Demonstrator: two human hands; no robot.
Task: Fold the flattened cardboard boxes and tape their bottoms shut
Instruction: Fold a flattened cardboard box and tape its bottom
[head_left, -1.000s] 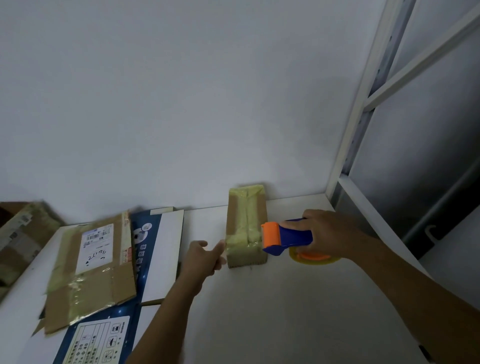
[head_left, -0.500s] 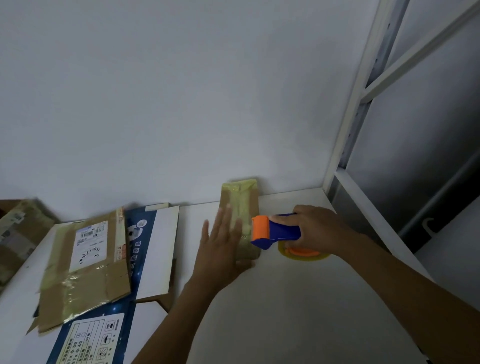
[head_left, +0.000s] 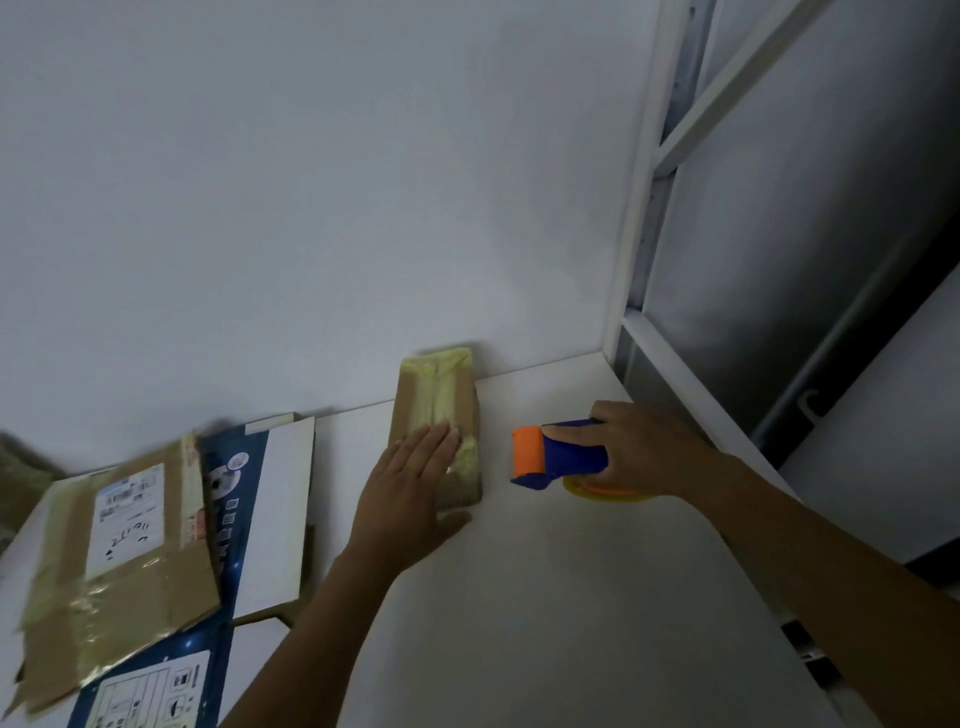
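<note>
Tape dispenser (head_left: 560, 457) newly apart from oblong, glossy-taped cardboard box (head_left: 437, 396)

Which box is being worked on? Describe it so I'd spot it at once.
Follow the white table back toward the wall. There lies a small brown box under the flat left hand. Unlike the flattened cartons at the left, it is folded up, yellowish tape along its top.
</note>
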